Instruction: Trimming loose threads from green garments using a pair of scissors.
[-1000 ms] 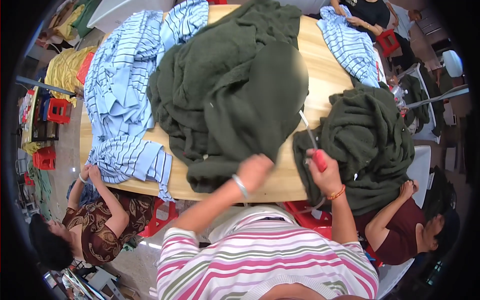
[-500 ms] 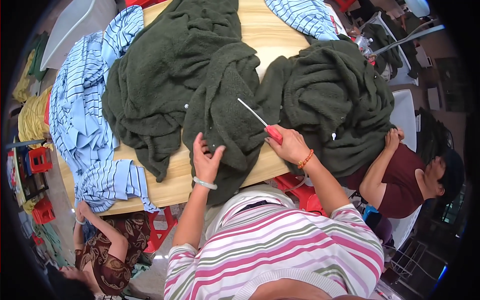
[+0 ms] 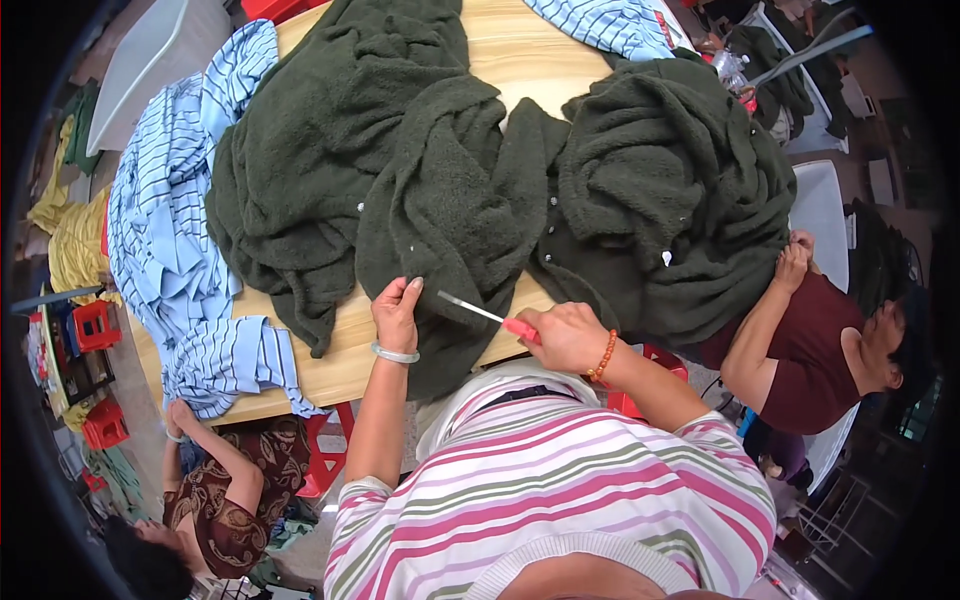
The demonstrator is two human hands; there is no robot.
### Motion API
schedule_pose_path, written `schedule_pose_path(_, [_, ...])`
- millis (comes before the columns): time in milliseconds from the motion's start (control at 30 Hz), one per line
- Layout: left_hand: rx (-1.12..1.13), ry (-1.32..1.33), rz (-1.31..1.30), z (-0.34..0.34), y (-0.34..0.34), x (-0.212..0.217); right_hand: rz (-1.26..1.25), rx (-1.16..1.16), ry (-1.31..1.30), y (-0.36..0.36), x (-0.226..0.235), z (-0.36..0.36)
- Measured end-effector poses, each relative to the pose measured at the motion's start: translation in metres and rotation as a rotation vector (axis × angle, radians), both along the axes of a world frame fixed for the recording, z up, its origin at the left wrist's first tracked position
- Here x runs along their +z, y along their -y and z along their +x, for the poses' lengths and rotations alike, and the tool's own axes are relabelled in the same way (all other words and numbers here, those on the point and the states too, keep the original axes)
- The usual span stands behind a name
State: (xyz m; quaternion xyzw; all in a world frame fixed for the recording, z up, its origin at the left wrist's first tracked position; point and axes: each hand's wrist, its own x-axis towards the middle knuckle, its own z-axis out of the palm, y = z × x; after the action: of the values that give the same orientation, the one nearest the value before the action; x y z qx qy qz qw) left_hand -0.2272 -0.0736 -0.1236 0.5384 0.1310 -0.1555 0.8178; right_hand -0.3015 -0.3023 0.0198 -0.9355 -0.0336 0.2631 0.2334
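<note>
Now the left hand [image 3: 395, 318], spread before, is closed on the middle green garment [image 3: 452, 205] upon the tabletop [image 3: 350, 330], which seems thus steadied. By the right hand [image 3: 568, 336], the red-handled tool [image 3: 519, 329] is gripped, its tip nearby.

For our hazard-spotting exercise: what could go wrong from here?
The right hand holds a red-handled tool with its metal tip pointing toward the left hand; a slip might jab the fingers. The tip is also over the dark green garment, so it could snag the fabric.
</note>
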Motion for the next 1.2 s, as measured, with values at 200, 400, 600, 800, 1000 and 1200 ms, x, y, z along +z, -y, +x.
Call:
schedule_pose_path(200, [-0.094,-0.077,-0.104,0.001,-0.007,0.005,0.050,-0.025,-0.008,0.005,-0.006,-0.002])
schedule_pose_path(400, [-0.090,-0.249,-0.195,0.045,-0.020,-0.001,0.140,-0.070,0.101,0.003,-0.011,-0.007])
schedule_pose_path(600, [-0.146,-0.124,-0.019,0.055,-0.009,-0.002,0.073,-0.097,0.096,-0.004,-0.009,0.006])
schedule_pose_path(800, [-0.043,0.067,0.010,0.049,-0.006,0.004,0.018,-0.060,0.043,-0.011,-0.002,0.015])
schedule_pose_path(1000, [-0.072,0.054,-0.014,0.053,0.003,0.024,0.019,-0.087,0.085,-0.011,0.000,0.023])
schedule_pose_path(1200, [-0.125,0.067,-0.016,0.063,0.016,0.037,0.063,-0.121,0.093,0.003,0.009,0.024])
